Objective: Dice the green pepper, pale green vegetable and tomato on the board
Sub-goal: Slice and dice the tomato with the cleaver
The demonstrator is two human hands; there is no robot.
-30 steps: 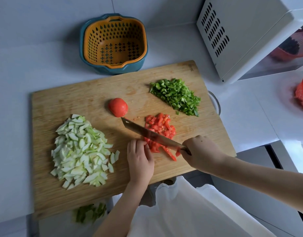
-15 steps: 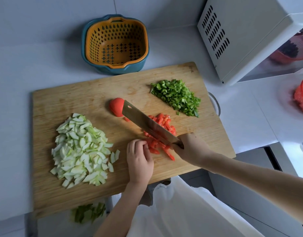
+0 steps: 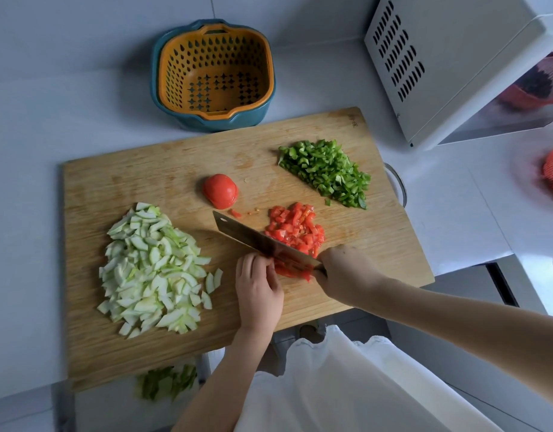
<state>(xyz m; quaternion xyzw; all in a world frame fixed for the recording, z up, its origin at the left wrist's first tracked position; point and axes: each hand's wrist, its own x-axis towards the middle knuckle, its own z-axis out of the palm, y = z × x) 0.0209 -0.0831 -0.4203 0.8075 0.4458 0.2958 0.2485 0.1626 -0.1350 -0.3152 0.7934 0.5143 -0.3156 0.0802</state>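
Some green scraps are lying below the near edge of the board at lower left of the frame, beside a white garment that is filling the bottom centre. Just above, at centre, the left hand is curling its fingers and pinning red tomato strips to the board, its fingertips touching the side of the knife. The right hand is clenching the knife's handle, and the blade is lying across the strips with its tip pointing to upper left. Pale green vegetable is sitting chopped in a broad pile at the board's left. Diced tomato is lying just beyond the blade, and a rounded uncut tomato piece is resting apart, near the board's middle. Diced pepper is heaped at the board's upper right. Farther up, an orange basket is nesting in a blue bowl at upper centre, and a white microwave is standing at upper right
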